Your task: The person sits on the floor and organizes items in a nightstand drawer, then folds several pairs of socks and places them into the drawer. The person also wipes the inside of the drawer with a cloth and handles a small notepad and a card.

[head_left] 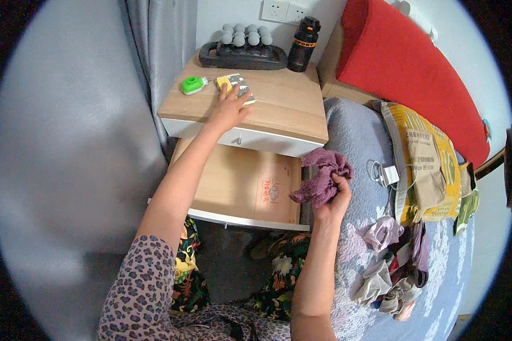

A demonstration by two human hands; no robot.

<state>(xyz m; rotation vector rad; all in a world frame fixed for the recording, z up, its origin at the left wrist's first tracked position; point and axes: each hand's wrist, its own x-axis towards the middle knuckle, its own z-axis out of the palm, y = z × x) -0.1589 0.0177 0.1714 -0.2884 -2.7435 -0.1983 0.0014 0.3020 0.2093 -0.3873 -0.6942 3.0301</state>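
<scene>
My left hand (230,108) rests with spread fingers on a small patterned notebook (242,85) on top of the wooden nightstand (281,91). A bunched purple cloth (324,177) is gripped in my right hand (339,198), beside the nightstand's right edge and over the bed's side. Below the tabletop the lower drawer (234,183) is pulled out; its light wood bottom shows, with red marks on it. Left of the notebook lies a green and white plastic device (193,85).
A black tray-like massager with grey balls (242,53) and a black sports bottle (303,44) stand at the nightstand's back. Crumpled clothes (392,268), a white charger with cable (388,175) and a yellow pillow (446,170) lie on the bed. A grey curtain (170,51) hangs left.
</scene>
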